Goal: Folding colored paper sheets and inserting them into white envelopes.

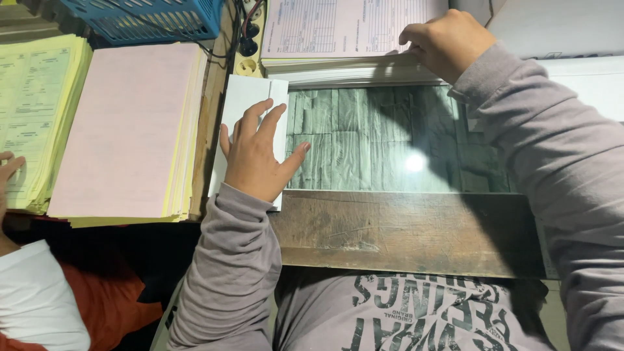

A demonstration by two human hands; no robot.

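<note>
I see my left hand (pixel 255 153) spread flat, fingers wide, on a smooth white paper slip (pixel 242 107) — it lies under the palm, on the glossy stone-patterned desk (pixel 377 143). My right hand (pixel 445 42) curls narrow, pinching the edge of a pale pink form stack (pixel 338 29). Left of the flat hand sits a thick pink-and-yellow pile (pixel 127 130).

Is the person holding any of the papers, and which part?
The right hand grips the near edge of the top pink form on the far stack, though the fingers are hidden. The left hand lies flat on white paper, holding nothing.
</note>
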